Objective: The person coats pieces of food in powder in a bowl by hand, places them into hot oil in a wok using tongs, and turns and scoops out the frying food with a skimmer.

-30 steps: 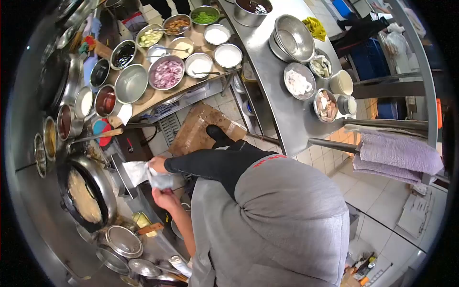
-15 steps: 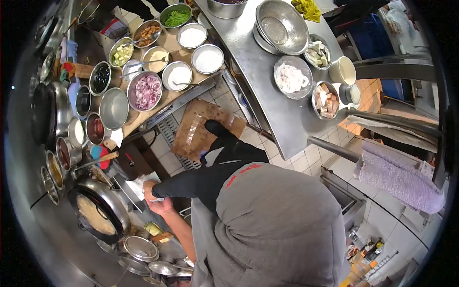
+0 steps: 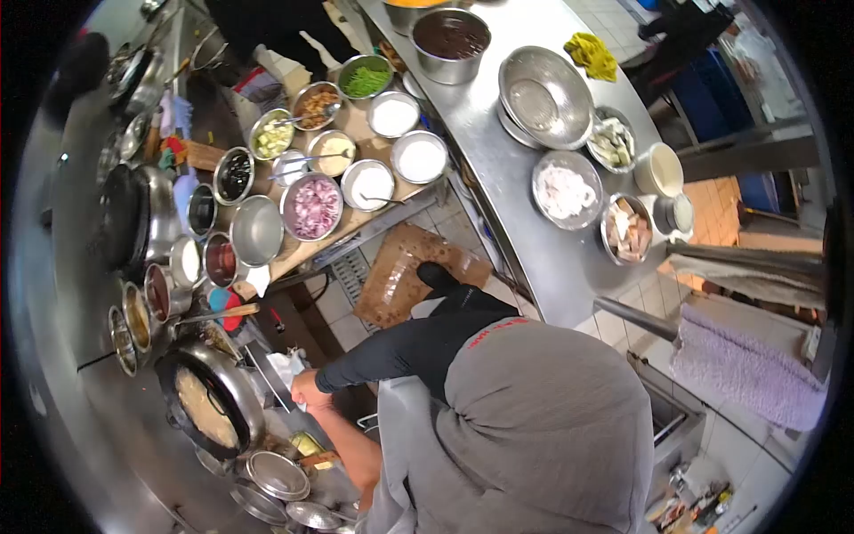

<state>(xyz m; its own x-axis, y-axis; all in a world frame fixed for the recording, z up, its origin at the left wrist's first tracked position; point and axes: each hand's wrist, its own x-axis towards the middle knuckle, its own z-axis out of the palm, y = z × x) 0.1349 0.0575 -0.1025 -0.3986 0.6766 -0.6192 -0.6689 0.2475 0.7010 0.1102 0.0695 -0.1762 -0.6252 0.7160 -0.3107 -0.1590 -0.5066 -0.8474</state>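
My right hand (image 3: 306, 386), at the end of a black sleeve, is closed on a crumpled white cloth (image 3: 288, 363). The bare forearm of my left arm comes up from below, and my left hand (image 3: 320, 407) presses against the right one; its fingers are hidden there. A bit of white shows under the joined hands. Right beside them lies a flat metal piece (image 3: 267, 377), whose kind I cannot make out. Further left sits a wok (image 3: 205, 405) with pale, cloudy liquid in it.
Metal lids (image 3: 278, 475) lie below the wok. A wooden handle (image 3: 233, 311) sticks out above it. Bowls of sliced red onion (image 3: 316, 206), chopped greens (image 3: 366, 82) and white powder (image 3: 419, 157) crowd a side counter. A steel table (image 3: 538, 267) holds a colander (image 3: 543, 96) and more bowls.
The whole view has shifted down and right as my head moved. My hands have come closer together, the right now covering much of the left. The white cloth stays at the right hand.
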